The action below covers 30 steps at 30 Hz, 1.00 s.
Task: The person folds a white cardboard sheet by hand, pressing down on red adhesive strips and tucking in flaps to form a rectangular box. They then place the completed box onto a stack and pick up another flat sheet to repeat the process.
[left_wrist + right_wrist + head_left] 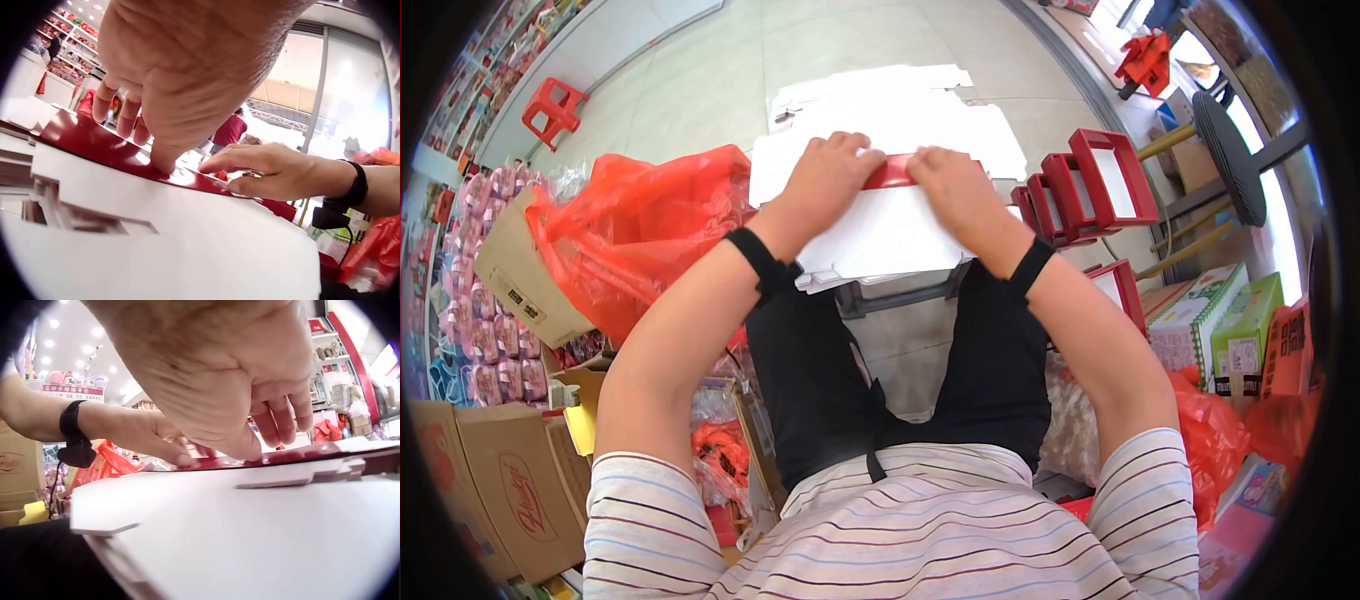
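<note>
A glossy red strip (890,172) runs across a stack of white die-cut card sheets (880,240) over the person's knees. The left hand (825,185) presses its thumb on the strip, with its fingers reaching past the strip's far edge in the left wrist view. Close to its right, the right hand (965,200) has its thumb down on the same strip (219,462). Its other fingers stand extended above the card in the right wrist view. Both wrists wear black bands. Notched tabs (94,215) show along the card's edge.
Red frame-like trays with white insides (1112,178) stand to the right. A red plastic bag (650,220) and cardboard boxes (510,490) lie left. Beyond the card is tiled floor with a red stool (553,110). Green and white boxes (1245,325) sit at right.
</note>
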{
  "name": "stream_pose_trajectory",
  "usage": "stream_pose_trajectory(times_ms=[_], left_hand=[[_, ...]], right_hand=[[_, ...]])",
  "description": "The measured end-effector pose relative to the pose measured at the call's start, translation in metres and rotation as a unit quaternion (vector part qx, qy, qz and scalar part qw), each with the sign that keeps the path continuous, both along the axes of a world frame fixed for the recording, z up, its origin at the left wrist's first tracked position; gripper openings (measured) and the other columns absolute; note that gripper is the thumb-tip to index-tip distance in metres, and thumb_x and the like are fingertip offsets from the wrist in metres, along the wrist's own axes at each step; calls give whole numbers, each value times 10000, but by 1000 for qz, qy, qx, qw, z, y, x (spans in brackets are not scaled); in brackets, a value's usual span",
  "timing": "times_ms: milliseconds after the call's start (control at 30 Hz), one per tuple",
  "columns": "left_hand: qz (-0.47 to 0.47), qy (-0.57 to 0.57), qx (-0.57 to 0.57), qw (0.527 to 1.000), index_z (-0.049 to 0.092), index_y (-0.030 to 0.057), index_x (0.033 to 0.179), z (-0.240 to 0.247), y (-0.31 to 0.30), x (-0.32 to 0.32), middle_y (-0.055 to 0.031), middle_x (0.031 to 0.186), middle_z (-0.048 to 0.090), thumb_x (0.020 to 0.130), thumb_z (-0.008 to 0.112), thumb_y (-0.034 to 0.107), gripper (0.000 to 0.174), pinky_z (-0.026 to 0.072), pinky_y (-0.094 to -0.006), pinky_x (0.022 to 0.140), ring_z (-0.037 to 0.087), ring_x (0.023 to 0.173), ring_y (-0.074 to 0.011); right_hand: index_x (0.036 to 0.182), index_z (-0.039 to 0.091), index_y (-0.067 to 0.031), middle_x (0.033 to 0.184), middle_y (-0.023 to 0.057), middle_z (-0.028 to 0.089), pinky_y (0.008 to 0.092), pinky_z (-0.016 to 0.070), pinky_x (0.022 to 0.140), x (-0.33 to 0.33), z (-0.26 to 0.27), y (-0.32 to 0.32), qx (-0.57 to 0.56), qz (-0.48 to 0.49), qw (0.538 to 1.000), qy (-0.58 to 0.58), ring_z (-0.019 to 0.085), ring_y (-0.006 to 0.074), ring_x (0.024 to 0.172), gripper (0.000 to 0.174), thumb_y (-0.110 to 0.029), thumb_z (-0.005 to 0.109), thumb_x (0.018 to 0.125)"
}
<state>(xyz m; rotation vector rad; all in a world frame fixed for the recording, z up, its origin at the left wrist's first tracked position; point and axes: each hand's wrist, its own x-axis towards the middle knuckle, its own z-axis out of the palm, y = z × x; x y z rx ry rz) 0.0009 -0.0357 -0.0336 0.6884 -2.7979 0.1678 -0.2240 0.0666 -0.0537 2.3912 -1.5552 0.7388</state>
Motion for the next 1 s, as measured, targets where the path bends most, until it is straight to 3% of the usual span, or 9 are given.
stream_pose_trajectory(times_ms=[33, 100, 200, 333, 533, 633, 733, 833, 1000], left_hand=[[-15, -18, 57, 998, 651, 85, 1357, 10, 17, -3, -127, 1388, 644, 978, 566, 112, 390, 477, -450, 1064, 605, 1303, -296], [-45, 38, 10, 998, 631, 47, 1375, -18, 31, -3, -132, 1421, 629, 977, 575, 125, 410, 465, -446, 1110, 578, 1355, -304], [-2, 17, 36, 999, 574, 7, 1437, -7, 60, 6, -178, 1515, 563, 1052, 571, 230, 446, 423, -506, 1172, 504, 1447, -360], [35, 2, 85, 996, 548, -2, 1465, 0, 63, 25, -211, 1554, 525, 1093, 550, 289, 473, 397, -557, 1189, 467, 1480, -392], [67, 11, 83, 994, 583, -21, 1396, 1, 56, 44, -229, 1514, 554, 1076, 573, 277, 437, 440, -515, 1151, 539, 1408, -394], [85, -22, 113, 990, 623, -41, 1290, 12, 56, 28, -245, 1478, 577, 1063, 590, 262, 380, 458, -493, 1126, 577, 1354, -393], [19, 59, 112, 992, 644, -50, 1229, -3, 44, 0, -246, 1458, 592, 1049, 603, 252, 354, 469, -491, 1109, 592, 1326, -391], [15, -14, 93, 995, 648, -45, 1225, 2, 38, -31, -239, 1427, 615, 1035, 622, 235, 340, 481, -485, 1096, 597, 1323, -387], [83, -4, 122, 989, 673, 19, 1203, 21, 33, -51, -195, 1203, 680, 989, 680, 194, 276, 520, -490, 1014, 651, 1181, -367]], right_hand=[[1228, 652, 69, 1276, 229, 674, 482, 486, 1103, 10, -9, 4, -54, 23, 998, 12, 623, 381, 1257, 336, -108, 604, 947], [1365, 604, 92, 1434, 264, 611, 486, 411, 1205, 26, -12, 22, 19, -17, 999, 27, 546, 402, 1395, 454, -179, 599, 1001], [1435, 554, 99, 1505, 277, 558, 497, 369, 1241, 26, -11, 30, 70, -28, 997, 6, 492, 406, 1457, 518, -243, 580, 1046], [1445, 535, 101, 1514, 296, 540, 505, 356, 1250, 16, -10, 37, 87, -40, 995, 3, 484, 415, 1460, 524, -252, 575, 1060], [1397, 558, 123, 1476, 350, 542, 508, 364, 1242, -11, -7, 47, 70, -81, 994, 18, 504, 466, 1423, 500, -243, 576, 1056], [1371, 579, 124, 1458, 346, 560, 511, 385, 1223, -12, -8, 46, 55, -81, 995, 18, 515, 464, 1410, 479, -228, 581, 1046], [1357, 588, 130, 1431, 344, 580, 509, 400, 1207, -10, -6, 44, 61, -84, 994, 26, 523, 466, 1398, 472, -213, 588, 1032], [1358, 597, 106, 1426, 322, 594, 497, 425, 1186, -19, -6, 46, 42, -56, 998, -4, 547, 452, 1376, 453, -190, 602, 1016], [1381, 603, 33, 1431, 261, 615, 478, 464, 1158, -33, 12, 62, 83, -99, 984, -126, 576, 426, 1348, 436, -110, 631, 970]])
